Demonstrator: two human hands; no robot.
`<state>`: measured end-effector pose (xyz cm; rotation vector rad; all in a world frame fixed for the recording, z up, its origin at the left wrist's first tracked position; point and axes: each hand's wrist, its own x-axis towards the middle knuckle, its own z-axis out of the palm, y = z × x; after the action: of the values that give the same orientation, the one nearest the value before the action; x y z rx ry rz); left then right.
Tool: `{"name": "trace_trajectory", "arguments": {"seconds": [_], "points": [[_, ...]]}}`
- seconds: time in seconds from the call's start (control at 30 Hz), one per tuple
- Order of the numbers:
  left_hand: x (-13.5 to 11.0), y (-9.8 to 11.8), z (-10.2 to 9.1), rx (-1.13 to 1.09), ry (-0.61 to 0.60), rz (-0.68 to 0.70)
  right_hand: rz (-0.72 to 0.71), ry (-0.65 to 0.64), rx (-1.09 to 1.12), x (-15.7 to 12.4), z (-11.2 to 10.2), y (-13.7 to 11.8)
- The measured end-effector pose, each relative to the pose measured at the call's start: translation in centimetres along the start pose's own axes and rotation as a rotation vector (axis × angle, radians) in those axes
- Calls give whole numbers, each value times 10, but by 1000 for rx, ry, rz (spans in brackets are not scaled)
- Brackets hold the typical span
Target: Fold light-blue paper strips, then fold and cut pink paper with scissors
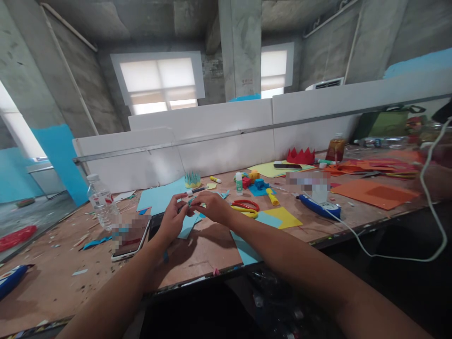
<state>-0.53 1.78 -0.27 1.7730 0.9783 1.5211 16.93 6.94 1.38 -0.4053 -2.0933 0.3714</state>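
Brown board makes up the tabletop [208, 256], and with my hands as the centre of a clock and twelve straight ahead, the orange sheet [376, 194] lies well out at three, while a light-blue sheet [160, 193] lies at about eleven. The clear bottle [100, 202] stands at nine, beyond the phone [131, 239] at eight. My left hand [173, 214] and right hand [213, 206] come in from seven and four and nearly meet over the table. Red and yellow loop handles [256, 205] rest just beside my right hand at three; a small pale-blue crown [192, 181] stands at twelve, a glue stick [239, 183] upright at two. Smallest is the blue piece [191, 201] pinched at the centre: my left fingertips are closed together on it, and so, it seems, are my right. From my left palm it lies towards two, from my right towards nine, with neither hand clearly nearer; my fingers cover too much to tell its long axis.
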Motion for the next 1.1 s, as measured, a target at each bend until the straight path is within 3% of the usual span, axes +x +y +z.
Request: {"name": "trace_trajectory", "arguments": {"seconds": [0.3,0.53,0.77,0.97,1.1], "points": [[-1,1,1,75,6,10,301,153,322,1,11,7],[-7,2,2,174,-22,10,324,50,420,3,7,0],[-2,-5,-5,193,2,20,311,-136,518,2,6,2],[-4,-3,-4,174,-2,7,300,-128,501,0,5,1],[-3,-2,-4,100,-10,-15,191,-100,365,-2,2,-4]]}}
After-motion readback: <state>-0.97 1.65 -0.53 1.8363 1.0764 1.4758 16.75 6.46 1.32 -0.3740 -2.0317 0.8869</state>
